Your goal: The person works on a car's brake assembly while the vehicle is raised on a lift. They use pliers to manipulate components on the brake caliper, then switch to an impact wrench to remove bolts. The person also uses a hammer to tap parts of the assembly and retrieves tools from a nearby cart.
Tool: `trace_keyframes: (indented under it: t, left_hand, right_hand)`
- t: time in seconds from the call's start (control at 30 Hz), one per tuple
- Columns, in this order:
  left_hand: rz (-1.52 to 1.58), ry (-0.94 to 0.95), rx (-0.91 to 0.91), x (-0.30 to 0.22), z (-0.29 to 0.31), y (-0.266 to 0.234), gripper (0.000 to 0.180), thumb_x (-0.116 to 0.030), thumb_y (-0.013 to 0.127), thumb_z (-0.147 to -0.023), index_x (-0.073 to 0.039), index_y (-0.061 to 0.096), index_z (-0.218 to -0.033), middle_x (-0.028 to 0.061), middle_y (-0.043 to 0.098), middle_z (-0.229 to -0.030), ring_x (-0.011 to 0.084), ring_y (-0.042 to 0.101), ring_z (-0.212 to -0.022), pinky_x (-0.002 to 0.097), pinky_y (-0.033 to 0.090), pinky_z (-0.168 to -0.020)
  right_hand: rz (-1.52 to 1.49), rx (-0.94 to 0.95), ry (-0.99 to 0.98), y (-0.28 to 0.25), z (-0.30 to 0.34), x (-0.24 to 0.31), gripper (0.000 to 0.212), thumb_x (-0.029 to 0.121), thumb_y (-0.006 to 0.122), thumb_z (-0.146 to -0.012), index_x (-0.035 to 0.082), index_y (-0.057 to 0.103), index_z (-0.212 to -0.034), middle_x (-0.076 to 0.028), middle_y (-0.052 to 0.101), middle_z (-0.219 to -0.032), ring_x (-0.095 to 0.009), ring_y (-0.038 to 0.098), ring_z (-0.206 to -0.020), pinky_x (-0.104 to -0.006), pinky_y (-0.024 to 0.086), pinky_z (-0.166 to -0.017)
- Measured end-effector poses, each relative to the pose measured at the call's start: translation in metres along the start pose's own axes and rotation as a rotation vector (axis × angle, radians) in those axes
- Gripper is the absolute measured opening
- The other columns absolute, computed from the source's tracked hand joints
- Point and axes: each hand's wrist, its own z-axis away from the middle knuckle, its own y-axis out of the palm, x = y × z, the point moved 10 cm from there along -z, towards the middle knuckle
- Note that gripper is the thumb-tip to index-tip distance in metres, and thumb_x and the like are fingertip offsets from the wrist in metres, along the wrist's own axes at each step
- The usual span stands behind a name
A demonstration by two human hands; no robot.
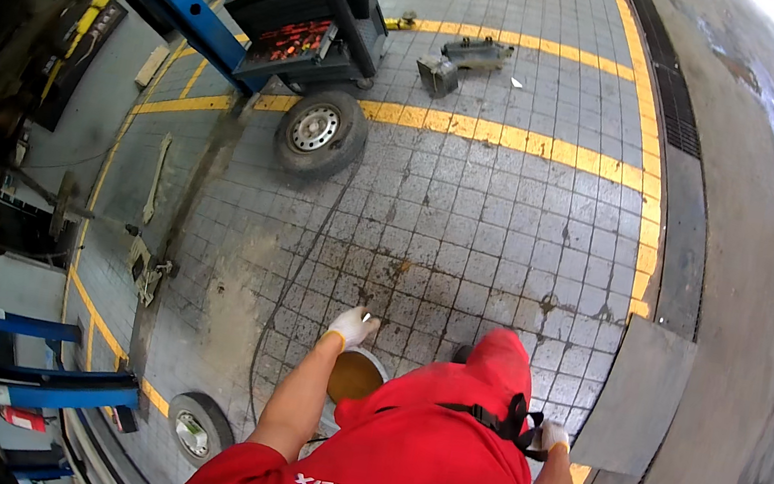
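My left hand (355, 325), in a white glove with the fingertips showing, is curled closed just beyond the rim of a bucket (355, 377). A small pale bit shows at its fingers, too small to name. Brown liquid fills the bucket beside my left forearm, and my red clothing covers part of it. My right hand (555, 435), also gloved in white, is down by my right hip, next to a black strap (519, 420) at my waist. Its fingers are mostly hidden, so their grip does not show.
A black tool trolley (342, 17) with red-handled tools stands far left, a wheel (321, 133) lying before it. Another wheel (198, 430) is near left. Dark metal parts (439, 76) lie ahead. A cable (292, 278) crosses the tiles. A metal plate (636, 398) lies right.
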Motion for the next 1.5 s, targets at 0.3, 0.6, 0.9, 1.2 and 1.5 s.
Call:
trace_keyframes:
  t: [0.3, 0.6, 0.9, 1.2, 1.5]
  left_hand:
    - [0.351, -0.352, 0.327, 0.055, -0.103, -0.013, 0.043, -0.036, 0.070, -0.095, -0.002, 0.068, -0.120, 0.0138, 0.075, -0.100, 0.0251, 0.071, -0.082, 0.0387, 0.058, -0.071]
    - [0.651, -0.908, 0.299, 0.120, -0.125, -0.122, 0.047, -0.046, 0.064, -0.101, 0.000, 0.072, -0.105, 0.0104, 0.071, -0.080, 0.0182, 0.063, -0.053, 0.0372, 0.055, -0.052]
    - [0.573, -0.861, -0.018, 0.176, -0.267, -0.214, 0.057, -0.054, 0.055, -0.103, -0.002, 0.072, -0.117, 0.0111, 0.073, -0.085, 0.0167, 0.066, -0.068, 0.0354, 0.054, -0.064]
    - [1.111, -0.504, -0.071, 0.089, -0.513, -0.492, 0.040, -0.038, 0.061, -0.104, 0.001, 0.067, -0.110, 0.0041, 0.069, -0.094, 0.0115, 0.060, -0.075, 0.0285, 0.051, -0.065]
    - [1.338, -0.249, -0.298, 0.095, -0.670, -0.617, 0.030, -0.024, 0.071, -0.100, -0.001, 0.062, -0.117, 0.0043, 0.067, -0.096, 0.0102, 0.061, -0.078, 0.0268, 0.052, -0.067]
  right_hand:
    - [-1.399, -0.105, 0.399, -0.192, -0.182, 0.093, 0.032, 0.023, 0.059, -0.097, -0.001, 0.066, -0.116, -0.010, 0.064, -0.090, -0.020, 0.061, -0.061, -0.0360, 0.055, -0.053]
    - [-1.104, 0.023, 0.179, -0.422, -0.475, 0.264, 0.025, 0.024, 0.056, -0.096, 0.000, 0.062, -0.094, -0.007, 0.059, -0.073, -0.018, 0.059, -0.054, -0.0352, 0.046, -0.049]
    - [-0.855, 0.134, -0.454, -0.668, -0.587, 0.744, 0.043, 0.036, 0.060, -0.102, 0.004, 0.067, -0.129, -0.010, 0.075, -0.102, -0.016, 0.070, -0.077, -0.0327, 0.057, -0.072]
    - [-0.172, 0.302, -1.047, -0.707, -0.545, 1.029, 0.070, 0.043, 0.068, -0.095, 0.010, 0.047, -0.152, -0.021, 0.061, -0.144, -0.038, 0.059, -0.131, -0.0422, 0.048, -0.110]
    - [-0.126, 0.291, -1.180, -0.802, -0.575, 1.150, 0.049, 0.040, 0.064, -0.098, 0.005, 0.062, -0.133, -0.021, 0.069, -0.124, -0.039, 0.067, -0.115, -0.0458, 0.053, -0.099]
